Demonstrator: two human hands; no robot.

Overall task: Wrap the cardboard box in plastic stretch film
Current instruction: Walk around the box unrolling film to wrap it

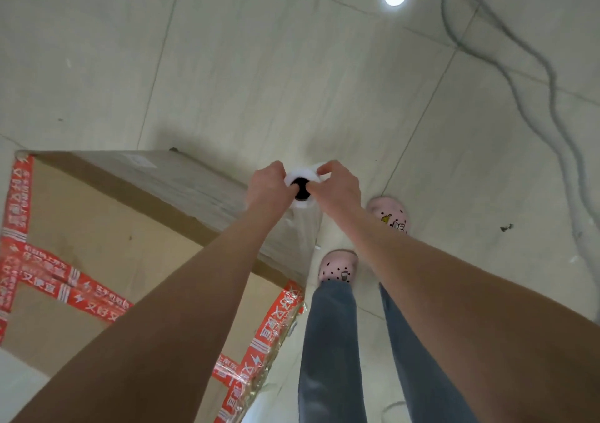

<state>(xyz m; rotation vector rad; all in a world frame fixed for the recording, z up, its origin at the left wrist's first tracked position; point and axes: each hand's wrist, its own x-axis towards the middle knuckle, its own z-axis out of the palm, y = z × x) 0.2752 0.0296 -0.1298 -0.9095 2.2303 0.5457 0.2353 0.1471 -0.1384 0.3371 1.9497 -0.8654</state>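
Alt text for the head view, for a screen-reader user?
The left hand and right hand grip the top end of an upright stretch film roll beside a corner of a cardboard box sealed with red tape. Film covers the box's side; pink clogs stand on pale floor tiles.

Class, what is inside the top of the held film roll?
Only a dark hollow shows inside the film roll. The left hand and right hand grip its rim, covering part of the opening; its depth is hidden.
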